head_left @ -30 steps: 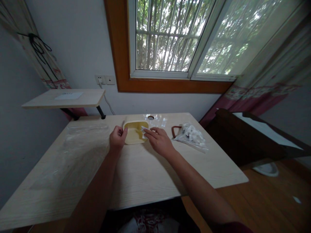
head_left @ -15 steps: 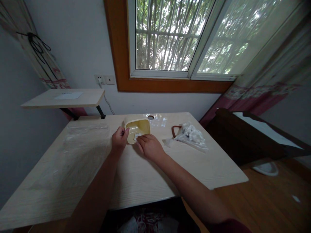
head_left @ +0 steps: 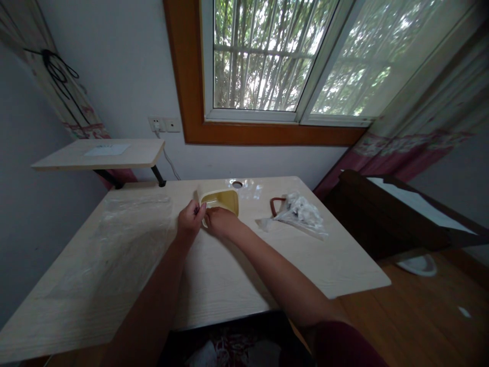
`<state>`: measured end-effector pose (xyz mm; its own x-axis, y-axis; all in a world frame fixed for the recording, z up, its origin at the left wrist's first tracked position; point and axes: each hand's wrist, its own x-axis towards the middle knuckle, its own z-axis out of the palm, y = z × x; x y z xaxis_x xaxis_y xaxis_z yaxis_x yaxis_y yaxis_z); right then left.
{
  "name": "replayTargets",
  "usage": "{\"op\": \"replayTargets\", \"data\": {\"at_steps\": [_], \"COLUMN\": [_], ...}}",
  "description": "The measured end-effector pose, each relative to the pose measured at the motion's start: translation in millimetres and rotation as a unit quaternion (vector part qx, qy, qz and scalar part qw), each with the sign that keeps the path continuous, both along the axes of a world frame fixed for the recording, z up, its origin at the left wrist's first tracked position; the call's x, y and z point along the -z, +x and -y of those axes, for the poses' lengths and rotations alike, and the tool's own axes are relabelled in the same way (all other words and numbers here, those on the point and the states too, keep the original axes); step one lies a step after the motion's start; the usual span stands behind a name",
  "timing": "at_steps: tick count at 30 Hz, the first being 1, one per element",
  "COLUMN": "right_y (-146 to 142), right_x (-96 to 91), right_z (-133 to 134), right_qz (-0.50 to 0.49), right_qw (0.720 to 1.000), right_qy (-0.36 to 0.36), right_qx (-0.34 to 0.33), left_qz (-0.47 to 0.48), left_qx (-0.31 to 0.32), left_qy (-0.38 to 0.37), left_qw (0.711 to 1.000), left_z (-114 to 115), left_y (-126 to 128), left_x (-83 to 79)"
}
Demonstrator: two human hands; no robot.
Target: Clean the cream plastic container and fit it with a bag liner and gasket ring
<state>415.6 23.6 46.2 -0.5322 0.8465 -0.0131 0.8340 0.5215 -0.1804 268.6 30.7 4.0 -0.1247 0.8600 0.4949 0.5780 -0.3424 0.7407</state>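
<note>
**On the worktop (head_left: 244,278): yellow plastic tray (head_left: 223,200) tilted up**

Tray sits near the far edge, mid-width; left hand (head_left: 190,219) and right hand (head_left: 220,220) are together on its near side, grip unclear. Clear bag of white pieces (head_left: 300,211) lies well apart rightward, contents not yet out.

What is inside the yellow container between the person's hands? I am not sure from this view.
Only the smooth inner wall of the yellow container shows. The right hand covers its near part, and the left hand is at its left edge, so anything lying on the bottom cannot be seen.
</note>
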Motion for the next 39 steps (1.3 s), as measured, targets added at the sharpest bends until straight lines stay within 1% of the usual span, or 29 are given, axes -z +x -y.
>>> {"op": "replayTargets", "data": {"at_steps": [6,9,12,16,20,26,30,34,39], "right_y": [-7.0,-8.2,-8.1,-6.1,-0.4,15.9,22.6,20.5,9.8], "right_x": [1.0,0.5,-0.8,-4.8,-12.0,-23.9,-26.3,-23.5,-15.1], "right_z": [-16.9,-20.4,-20.8,-15.5,-3.0,21.8,32.7,32.0,12.7], "right_qz": [0.024,0.022,0.014,-0.002,-0.018,-0.088,-0.122,-0.107,-0.066], "right_qw": [0.999,0.999,0.999,0.999,0.999,0.995,0.990,0.993,0.996], "right_qy": [-0.022,-0.030,-0.039,-0.044,-0.041,-0.053,-0.056,-0.046,-0.057], "right_qx": [0.026,0.031,0.023,0.011,0.008,-0.016,-0.033,-0.034,-0.012], "left_qz": [-0.001,-0.004,-0.002,0.006,0.011,0.014,0.018,0.023,0.012], "left_qx": [0.014,0.013,0.008,0.005,-0.001,-0.010,-0.016,-0.011,0.006], "left_qy": [-0.004,-0.001,-0.003,-0.007,0.000,-0.007,-0.011,-0.017,-0.036], "left_qw": [1.000,1.000,1.000,1.000,1.000,1.000,1.000,1.000,0.999], "left_z": [2.5,1.8,0.2,-0.4,0.6,0.1,0.1,-0.6,-2.6], "left_y": [-0.6,-1.2,-1.3,-0.4,0.6,-0.8,-1.0,-1.8,-4.2], "left_x": [-3.6,-4.3,-3.3,-1.5,-1.1,0.0,0.2,1.9,5.9]}}
